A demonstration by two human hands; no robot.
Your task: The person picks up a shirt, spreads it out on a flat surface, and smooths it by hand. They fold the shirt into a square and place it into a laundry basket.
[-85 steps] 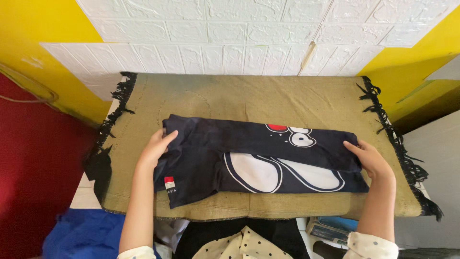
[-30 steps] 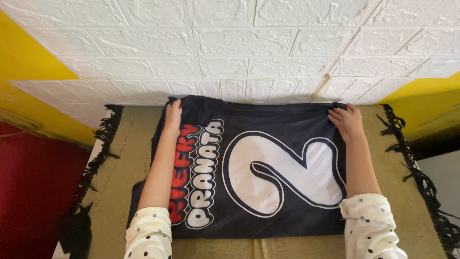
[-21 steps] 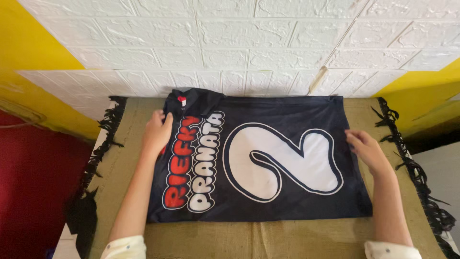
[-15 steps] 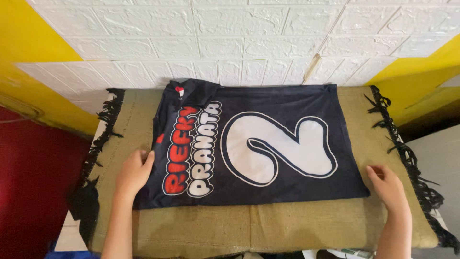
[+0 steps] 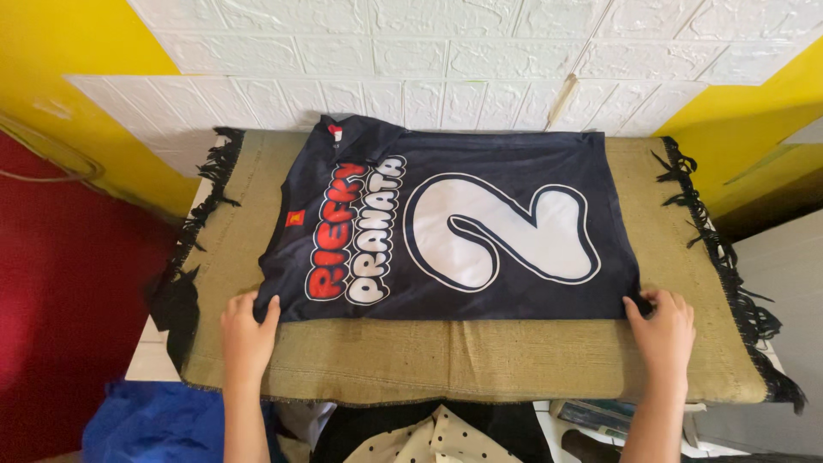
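Left hand: the left hand point(image 5: 246, 334) pinched the near left corner of the dark navy jersey.
Right hand: the right hand point(image 5: 663, 330) gripped the near right corner.
Jersey: the dark navy jersey point(image 5: 454, 227) with white and red print lay flat on the tan woven mat point(image 5: 411, 360) with black fringe.
Behind: white brick-pattern wall point(image 5: 446, 51).

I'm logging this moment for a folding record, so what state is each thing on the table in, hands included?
dark jersey: spread flat on the mat, printed side up, collar to the left.
burlap mat: laid flat over the table, black fringe hanging at both ends.
left hand: on the jersey's near left corner, thumb over the hem.
right hand: fingers pinching the jersey's near right corner.
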